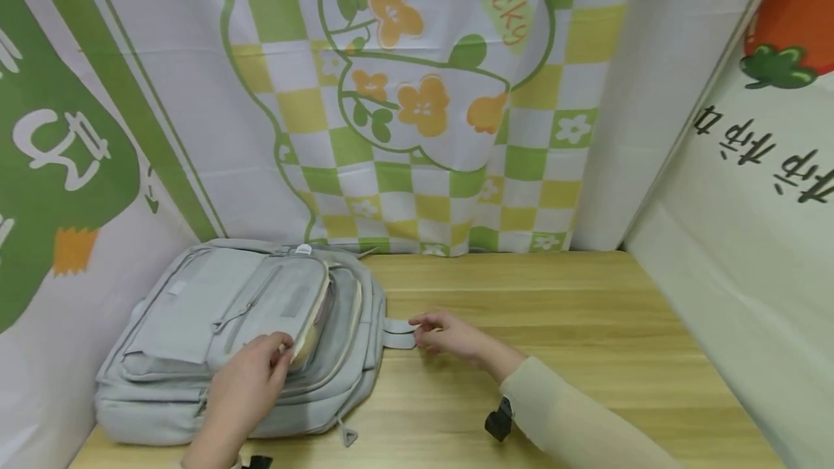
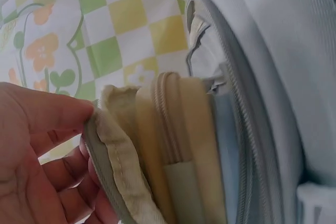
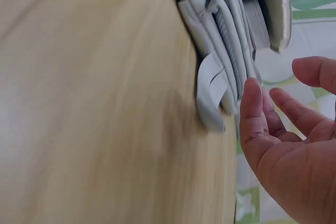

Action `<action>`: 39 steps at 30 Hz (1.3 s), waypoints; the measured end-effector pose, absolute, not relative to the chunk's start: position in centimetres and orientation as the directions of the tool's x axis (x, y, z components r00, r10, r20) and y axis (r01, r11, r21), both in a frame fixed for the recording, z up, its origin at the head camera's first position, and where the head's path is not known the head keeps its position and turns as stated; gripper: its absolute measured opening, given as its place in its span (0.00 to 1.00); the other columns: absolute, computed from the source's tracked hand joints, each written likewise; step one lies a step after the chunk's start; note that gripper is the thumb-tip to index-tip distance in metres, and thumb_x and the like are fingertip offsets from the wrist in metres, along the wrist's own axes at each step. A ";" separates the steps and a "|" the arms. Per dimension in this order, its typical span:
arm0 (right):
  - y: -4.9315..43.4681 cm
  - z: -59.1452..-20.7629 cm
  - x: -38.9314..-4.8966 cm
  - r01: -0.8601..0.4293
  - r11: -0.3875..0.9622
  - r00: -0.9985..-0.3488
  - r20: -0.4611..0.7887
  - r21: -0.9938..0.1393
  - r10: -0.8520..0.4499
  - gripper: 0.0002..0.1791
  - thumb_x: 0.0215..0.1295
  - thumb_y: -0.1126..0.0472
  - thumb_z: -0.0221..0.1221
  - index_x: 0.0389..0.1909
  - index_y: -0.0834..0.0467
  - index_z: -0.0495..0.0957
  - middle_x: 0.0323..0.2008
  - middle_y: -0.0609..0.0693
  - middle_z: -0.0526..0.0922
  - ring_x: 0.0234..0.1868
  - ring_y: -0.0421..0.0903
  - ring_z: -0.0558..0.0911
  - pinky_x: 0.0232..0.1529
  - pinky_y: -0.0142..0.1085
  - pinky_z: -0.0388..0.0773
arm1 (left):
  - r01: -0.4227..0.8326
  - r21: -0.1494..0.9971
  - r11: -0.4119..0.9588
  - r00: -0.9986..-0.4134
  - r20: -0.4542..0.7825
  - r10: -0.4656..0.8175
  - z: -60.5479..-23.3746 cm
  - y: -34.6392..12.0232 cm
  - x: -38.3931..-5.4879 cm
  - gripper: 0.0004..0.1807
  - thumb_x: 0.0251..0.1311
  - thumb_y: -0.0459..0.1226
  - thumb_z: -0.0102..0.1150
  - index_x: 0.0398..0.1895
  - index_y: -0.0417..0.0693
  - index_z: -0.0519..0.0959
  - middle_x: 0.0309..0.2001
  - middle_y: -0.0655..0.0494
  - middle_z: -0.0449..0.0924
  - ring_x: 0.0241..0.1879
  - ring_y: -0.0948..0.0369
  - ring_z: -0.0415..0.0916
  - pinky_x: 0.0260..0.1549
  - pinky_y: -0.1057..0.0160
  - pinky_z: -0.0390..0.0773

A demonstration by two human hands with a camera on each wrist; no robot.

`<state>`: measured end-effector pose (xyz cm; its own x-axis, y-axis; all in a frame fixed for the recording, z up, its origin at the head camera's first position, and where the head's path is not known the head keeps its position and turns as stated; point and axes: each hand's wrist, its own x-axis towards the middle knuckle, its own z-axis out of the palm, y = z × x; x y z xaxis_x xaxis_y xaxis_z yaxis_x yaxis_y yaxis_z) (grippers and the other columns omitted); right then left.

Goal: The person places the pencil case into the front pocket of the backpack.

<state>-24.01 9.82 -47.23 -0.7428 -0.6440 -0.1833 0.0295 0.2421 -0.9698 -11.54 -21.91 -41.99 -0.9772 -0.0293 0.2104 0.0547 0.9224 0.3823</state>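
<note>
A light grey backpack (image 1: 260, 317) lies on its back on the wooden table, with its front pocket unzipped. My left hand (image 1: 250, 382) pinches the edge of the open pocket flap (image 2: 123, 166) between thumb and fingers and holds it away from the bag. Inside the pocket sits a beige zippered case (image 2: 194, 129), with a flat bluish-grey item (image 2: 227, 150) behind it. My right hand (image 1: 452, 339) is beside the backpack's grey carry loop (image 1: 399, 334). Its fingers are loosely bent with nothing between them, and the right wrist view shows them apart from the loop.
The wooden tabletop (image 1: 560, 353) extends to the right of the bag. Patterned cloth (image 1: 423, 201) hangs behind the table, and white printed sheets stand along both sides. A zipper pull (image 1: 348, 434) dangles at the bag's near corner.
</note>
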 end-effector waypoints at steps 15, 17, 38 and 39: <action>12.8 -48.4 -22.6 0.045 0.279 -0.741 -0.220 -0.959 -0.635 0.24 0.72 0.69 0.58 0.65 0.78 0.69 0.47 0.60 0.80 0.44 0.47 0.81 0.49 0.47 0.82 | 0.175 0.042 0.984 -0.876 0.462 0.137 -45.8 -20.5 -12.6 0.13 0.52 0.26 0.73 0.30 0.46 0.77 0.23 0.55 0.66 0.18 0.56 0.63 0.13 0.56 0.63; 13.1 -48.4 -22.7 0.037 0.286 -0.735 -0.220 -0.957 -0.641 0.24 0.72 0.69 0.58 0.65 0.78 0.69 0.46 0.58 0.80 0.44 0.47 0.81 0.48 0.47 0.82 | 0.175 0.022 0.984 -0.882 0.448 0.147 -45.9 -20.3 -13.0 0.14 0.51 0.25 0.73 0.31 0.46 0.77 0.24 0.54 0.68 0.20 0.56 0.64 0.14 0.56 0.65; 15.0 -48.3 -21.9 -0.312 0.461 -0.765 -0.068 -0.831 -0.640 0.24 0.76 0.64 0.56 0.67 0.73 0.72 0.49 0.59 0.82 0.47 0.53 0.82 0.45 0.43 0.82 | 0.318 0.063 0.946 -0.754 0.622 0.212 -45.2 -17.9 -14.0 0.11 0.50 0.33 0.68 0.37 0.37 0.80 0.34 0.45 0.75 0.31 0.47 0.75 0.26 0.47 0.76; 15.0 -48.0 -21.8 -0.346 0.472 -0.766 -0.046 -0.811 -0.641 0.24 0.77 0.63 0.56 0.67 0.72 0.72 0.50 0.60 0.82 0.49 0.54 0.82 0.47 0.44 0.82 | 0.335 0.078 0.939 -0.756 0.616 0.219 -45.2 -17.6 -14.0 0.13 0.51 0.34 0.69 0.39 0.38 0.80 0.36 0.45 0.76 0.34 0.47 0.76 0.28 0.46 0.77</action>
